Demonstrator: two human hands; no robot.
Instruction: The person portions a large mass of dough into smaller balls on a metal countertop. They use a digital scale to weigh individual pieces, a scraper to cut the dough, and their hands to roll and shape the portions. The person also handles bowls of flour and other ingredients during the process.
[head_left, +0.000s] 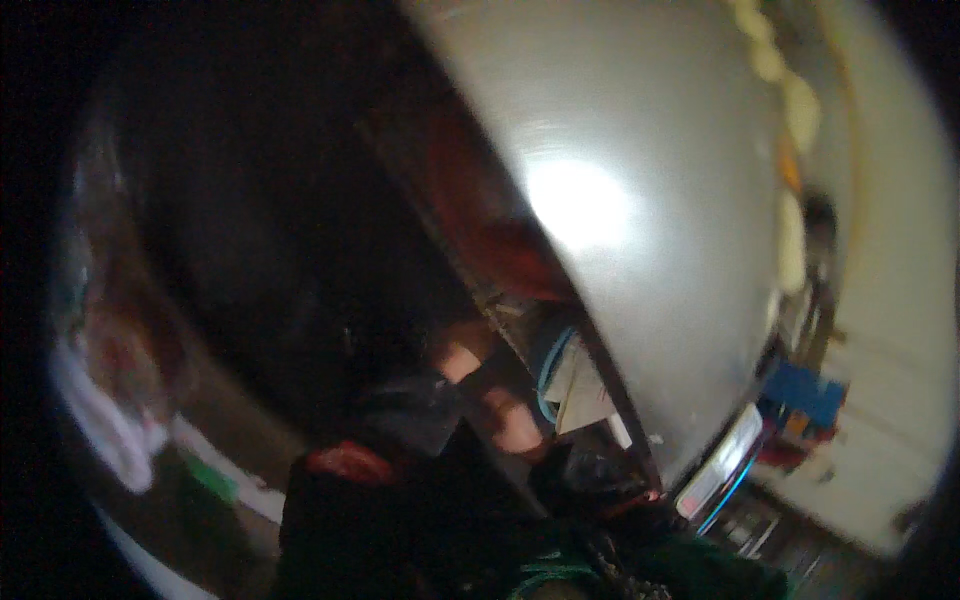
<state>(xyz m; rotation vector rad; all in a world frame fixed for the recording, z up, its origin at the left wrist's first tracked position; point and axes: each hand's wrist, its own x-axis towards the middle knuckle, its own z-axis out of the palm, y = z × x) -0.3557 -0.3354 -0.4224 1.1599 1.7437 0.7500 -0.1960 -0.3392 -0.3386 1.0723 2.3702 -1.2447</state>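
Note:
Blur and deep shadow hide much of the area before me. A reddish patch (349, 461) at the dark clothing's left edge may be my left hand; its fingers are not distinct. My right hand cannot be made out with certainty; a small pinkish spot (652, 496) shows by the near corner of a shiny metal tabletop (675, 285). Two skin-coloured patches (516, 429) lie between, too blurred to tell what they are. Beside them, below the tabletop's edge, are pale paper-like sheets (583, 386) and a light-blue curved band (551, 371).
A pale, long object (720, 461) and a blue item (802, 397) are beyond the tabletop. Yellowish lumpy material (799, 112) runs along its far edge, near a pale wall (892, 262). White cloth-like material (105, 427) lies at far left.

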